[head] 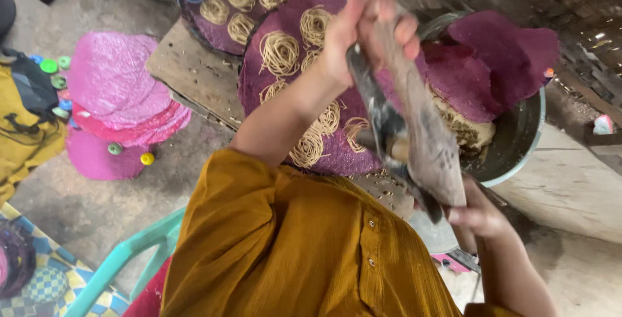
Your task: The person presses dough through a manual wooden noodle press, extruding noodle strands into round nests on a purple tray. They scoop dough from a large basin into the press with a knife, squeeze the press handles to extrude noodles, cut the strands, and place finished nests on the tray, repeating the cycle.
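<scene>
My left hand (pixel 372 25) is raised and closed around the twisted top of a grey cloth squeezing bag (pixel 424 142). My right hand (pixel 479 216) grips the bag's lower end, near a dark strap and a pale wooden piece. Under the bag lies a round purple mat (pixel 259 83) covered with several coiled nests of thin noodles (pixel 280 52). To the right stands a metal basin (pixel 518 142) holding pale dough (pixel 463 129), with purple mats draped over it. My mustard-coloured sleeves fill the lower part of the view.
A second purple mat with noodle nests (pixel 236 2) lies farther back on a wooden board (pixel 191 70). A stack of pink round mats (pixel 116 103) and scattered coloured bottle caps lie on the concrete floor at left. A teal plastic chair frame (pixel 126 255) is at lower left.
</scene>
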{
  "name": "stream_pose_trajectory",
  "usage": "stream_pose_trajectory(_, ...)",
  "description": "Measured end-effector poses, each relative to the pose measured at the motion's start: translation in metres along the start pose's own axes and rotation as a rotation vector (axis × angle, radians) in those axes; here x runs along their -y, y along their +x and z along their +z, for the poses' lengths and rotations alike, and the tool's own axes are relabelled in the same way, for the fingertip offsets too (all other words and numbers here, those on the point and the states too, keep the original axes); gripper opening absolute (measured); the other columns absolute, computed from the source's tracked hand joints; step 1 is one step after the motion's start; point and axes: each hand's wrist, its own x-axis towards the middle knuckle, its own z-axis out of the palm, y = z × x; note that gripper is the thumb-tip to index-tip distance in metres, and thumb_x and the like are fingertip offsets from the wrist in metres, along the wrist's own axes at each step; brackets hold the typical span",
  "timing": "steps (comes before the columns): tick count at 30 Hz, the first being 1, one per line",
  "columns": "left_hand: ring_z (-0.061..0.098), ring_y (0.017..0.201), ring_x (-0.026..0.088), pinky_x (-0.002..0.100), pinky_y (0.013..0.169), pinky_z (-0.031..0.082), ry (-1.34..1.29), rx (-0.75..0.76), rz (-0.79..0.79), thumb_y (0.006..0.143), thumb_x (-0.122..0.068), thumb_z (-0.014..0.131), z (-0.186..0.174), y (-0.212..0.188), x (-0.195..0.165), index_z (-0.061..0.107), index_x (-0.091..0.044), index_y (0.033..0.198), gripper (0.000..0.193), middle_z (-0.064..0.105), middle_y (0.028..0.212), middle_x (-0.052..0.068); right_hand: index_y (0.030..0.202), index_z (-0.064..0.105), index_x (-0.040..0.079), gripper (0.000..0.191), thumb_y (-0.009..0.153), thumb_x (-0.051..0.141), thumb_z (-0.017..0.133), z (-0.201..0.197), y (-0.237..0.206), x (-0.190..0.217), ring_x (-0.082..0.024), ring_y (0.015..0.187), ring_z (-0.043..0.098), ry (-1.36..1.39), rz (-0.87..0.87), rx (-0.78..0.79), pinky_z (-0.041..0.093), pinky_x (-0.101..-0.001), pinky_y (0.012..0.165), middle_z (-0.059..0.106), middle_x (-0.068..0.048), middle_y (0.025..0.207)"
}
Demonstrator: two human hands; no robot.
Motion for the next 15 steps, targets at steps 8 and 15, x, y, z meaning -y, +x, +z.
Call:
stream_pose_trajectory(8, 0.065, 0.101, 0.028, 0.04, 0.092, 0.053, -0.166, 0.026, -0.013, 0.107, -0.057, 0.042, 0.003, 0.008, 0.018, 0.068, -0.016, 0.104, 0.048, 0.068, 0.104, 0.009, 0.125, 0.062, -0.012, 0.084, 0.061, 0.038, 0.082, -0.011, -0.016, 0.019, -0.028, 0.097, 0.068, -0.147, 0.036, -0.129, 0.054, -0.0385, 0.086, 0.074, -0.018, 0.106)
stream_pose_trajectory(15, 0.068, 0.097, 0.029, 0.042, 0.089, 0.056, -0.061, -0.091, -0.018, 0.104, -0.059, 0.044, 0.02, -0.014, -0.017, 0.066, -0.014, 0.099, 0.05, 0.069, 0.098, 0.01, 0.125, 0.064, -0.012, 0.082, 0.064, 0.039, 0.083, 0.002, 0.008, -0.011, -0.028, 0.096, 0.071, -0.048, -0.07, 0.0, 0.056, -0.0369, 0.087, 0.075, -0.02, 0.107)
